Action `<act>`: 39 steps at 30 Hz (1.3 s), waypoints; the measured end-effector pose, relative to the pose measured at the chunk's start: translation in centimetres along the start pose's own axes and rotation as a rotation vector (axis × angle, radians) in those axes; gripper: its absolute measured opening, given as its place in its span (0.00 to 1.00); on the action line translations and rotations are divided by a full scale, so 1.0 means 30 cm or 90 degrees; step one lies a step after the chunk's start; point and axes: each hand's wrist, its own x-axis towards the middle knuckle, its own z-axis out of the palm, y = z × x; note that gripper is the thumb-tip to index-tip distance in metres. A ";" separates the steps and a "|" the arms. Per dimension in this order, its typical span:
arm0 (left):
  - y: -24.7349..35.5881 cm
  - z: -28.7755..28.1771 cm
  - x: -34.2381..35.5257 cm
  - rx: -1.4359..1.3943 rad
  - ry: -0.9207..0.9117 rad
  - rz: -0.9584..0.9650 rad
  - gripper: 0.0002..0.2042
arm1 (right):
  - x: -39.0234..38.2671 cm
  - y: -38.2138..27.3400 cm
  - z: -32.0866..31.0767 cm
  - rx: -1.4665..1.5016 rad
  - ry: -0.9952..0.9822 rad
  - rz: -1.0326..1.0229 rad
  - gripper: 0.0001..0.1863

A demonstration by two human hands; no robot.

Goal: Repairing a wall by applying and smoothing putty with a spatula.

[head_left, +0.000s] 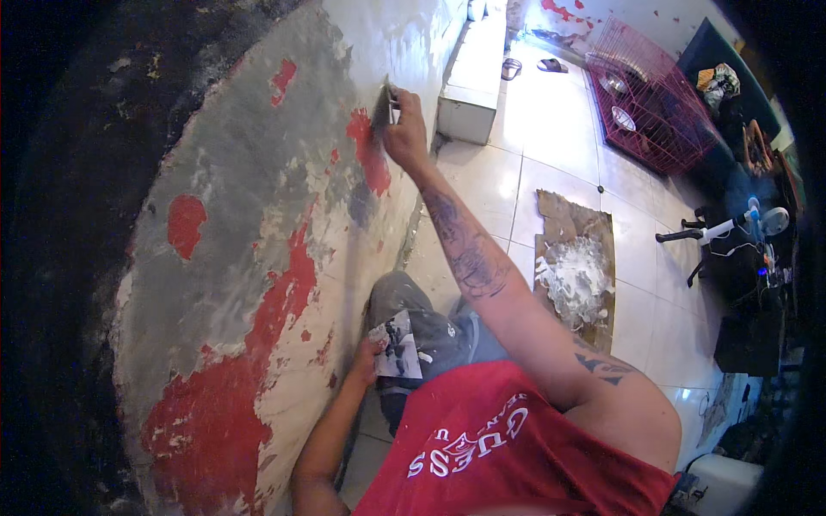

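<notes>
My right hand [406, 131] is closed round a putty knife [382, 107], its dark blade against the wall [284, 163]. That wall carries grey and whitish plaster with patches of bare red paint [370, 150] beside and below the blade. Low by my knee, my left hand [367, 357] grips the edge of a flat, whitish square plate [399, 346] marked with dark smears. The fingers behind the plate are partly hidden.
On the tiled floor to the right, a brown cardboard sheet [551, 211] bears a white powdery heap [575, 279]. A white block-like ledge [467, 116] runs along the wall ahead. Farther off are slippers [551, 65], a pink wire cage [641, 103] and a white stand [718, 230].
</notes>
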 end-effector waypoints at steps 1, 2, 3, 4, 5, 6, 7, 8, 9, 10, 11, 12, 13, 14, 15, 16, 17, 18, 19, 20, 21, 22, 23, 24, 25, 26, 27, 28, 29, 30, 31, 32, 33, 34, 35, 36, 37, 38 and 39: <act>0.007 0.015 0.002 -0.022 -0.030 -0.003 0.11 | -0.015 -0.017 -0.001 0.006 0.023 -0.007 0.21; 0.009 0.019 0.000 -0.026 -0.030 -0.007 0.11 | -0.040 -0.055 0.001 0.003 0.019 -0.005 0.21; 0.015 0.018 -0.005 0.041 -0.050 0.013 0.12 | -0.069 -0.095 0.003 -0.011 0.016 0.005 0.22; 0.024 0.020 -0.015 0.110 -0.071 0.035 0.12 | -0.098 -0.140 -0.003 -0.022 0.014 0.014 0.23; 0.038 0.042 -0.027 0.108 -0.071 0.033 0.12 | -0.136 -0.158 -0.016 -0.025 0.012 0.015 0.23; 0.051 0.061 -0.045 0.097 -0.069 0.038 0.12 | -0.176 -0.178 -0.032 0.013 -0.027 -0.005 0.24; 0.065 0.077 -0.057 0.089 -0.065 0.049 0.12 | -0.186 -0.189 -0.044 0.055 -0.064 -0.029 0.25; 0.061 0.065 -0.051 0.087 -0.061 0.054 0.12 | -0.182 -0.176 -0.049 0.061 -0.067 -0.032 0.25; 0.051 0.040 -0.041 0.111 -0.068 0.060 0.12 | -0.177 -0.149 -0.052 0.159 -0.079 0.018 0.26; 0.043 0.022 -0.036 0.136 -0.075 0.063 0.12 | -0.172 -0.112 -0.063 0.254 -0.088 0.071 0.27; 0.037 0.024 -0.034 0.137 -0.073 0.063 0.12 | -0.126 -0.054 -0.084 0.193 -0.046 0.046 0.27; 0.029 0.038 -0.036 0.137 -0.049 0.079 0.11 | -0.049 -0.007 -0.106 0.124 -0.002 0.009 0.28; 0.016 0.051 -0.040 0.139 -0.016 0.088 0.11 | 0.021 0.070 -0.115 0.069 0.031 -0.082 0.28; 0.022 0.068 -0.040 0.141 -0.020 0.087 0.11 | 0.080 0.137 -0.114 0.013 0.064 -0.175 0.28; 0.039 0.086 -0.041 0.143 -0.007 0.074 0.10 | 0.109 0.174 -0.098 0.013 0.064 -0.177 0.28; 0.049 0.094 -0.042 0.144 0.006 0.063 0.10 | 0.130 0.180 -0.089 0.075 0.009 -0.116 0.28; 0.051 0.096 -0.034 0.146 0.001 0.066 0.10 | 0.149 0.186 -0.091 0.132 -0.044 -0.057 0.27; 0.048 0.101 -0.023 0.166 -0.008 0.052 0.10 | 0.166 0.189 -0.079 0.070 -0.022 -0.048 0.26; 0.038 0.071 -0.026 0.173 0.004 0.042 0.10 | 0.133 0.137 -0.031 0.047 -0.012 -0.035 0.25; 0.021 0.033 -0.025 0.161 0.018 0.052 0.10 | 0.085 0.056 0.003 0.025 -0.004 -0.023 0.25; -0.002 0.007 -0.007 0.132 -0.013 0.058 0.10 | 0.062 0.005 0.006 0.027 -0.007 -0.027 0.25; -0.011 -0.001 0.012 0.108 -0.051 0.060 0.11 | 0.047 -0.030 -0.002 -0.010 0.007 -0.002 0.24; -0.010 0.000 0.018 0.107 -0.054 0.058 0.11 | 0.021 -0.065 -0.006 -0.048 0.019 0.027 0.23; -0.008 0.002 0.024 0.144 -0.081 0.080 0.11 | -0.004 -0.101 -0.010 -0.051 0.019 0.028 0.23; -0.011 0.003 0.025 0.182 -0.110 0.101 0.12 | -0.031 -0.151 -0.024 -0.047 0.012 0.026 0.23; -0.025 -0.031 0.036 0.180 -0.106 0.106 0.12 | -0.061 -0.193 -0.019 -0.032 0.002 0.021 0.23; -0.039 -0.069 0.041 0.145 -0.125 0.100 0.17 | -0.103 -0.228 -0.012 -0.015 -0.018 -0.009 0.23; -0.056 -0.090 0.050 0.109 -0.148 0.094 0.24 | -0.144 -0.256 -0.018 -0.001 -0.038 -0.040 0.23; 0.013 0.001 -0.001 0.087 -0.168 0.072 0.15 | -0.166 -0.259 -0.048 0.031 -0.056 -0.050 0.23; 0.009 0.013 0.019 0.086 -0.173 0.069 0.15 | -0.166 -0.234 -0.068 0.025 -0.055 -0.050 0.23; 0.021 0.011 0.005 0.122 -0.135 0.073 0.15 | -0.158 -0.240 -0.084 0.187 -0.089 0.011 0.24; 0.025 0.017 -0.010 0.158 -0.100 0.070 0.15 | -0.157 -0.228 -0.117 0.341 -0.121 0.077 0.24; 0.033 0.023 -0.018 0.160 -0.099 0.071 0.15 | -0.108 -0.123 -0.122 0.186 -0.067 -0.008 0.24; 0.047 0.049 -0.025 0.184 -0.074 0.088 0.14 | -0.031 -0.072 -0.149 0.134 -0.010 -0.037 0.25; 0.048 0.060 -0.039 0.204 -0.046 0.105 0.14 | 0.036 -0.050 -0.162 0.081 0.015 -0.028 0.29; 0.040 0.059 -0.046 0.207 -0.050 0.103 0.14 | 0.096 -0.009 -0.162 0.115 0.013 -0.060 0.32; 0.039 0.068 -0.033 0.186 -0.041 0.066 0.13 | 0.163 0.084 -0.162 0.130 -0.002 -0.081 0.25; 0.039 0.058 -0.017 0.157 -0.023 0.034 0.12 | 0.192 0.104 -0.133 0.133 -0.001 -0.087 0.25; 0.025 0.017 0.001 0.171 -0.044 0.047 0.11 | 0.204 0.100 -0.092 0.121 -0.036 -0.037 0.26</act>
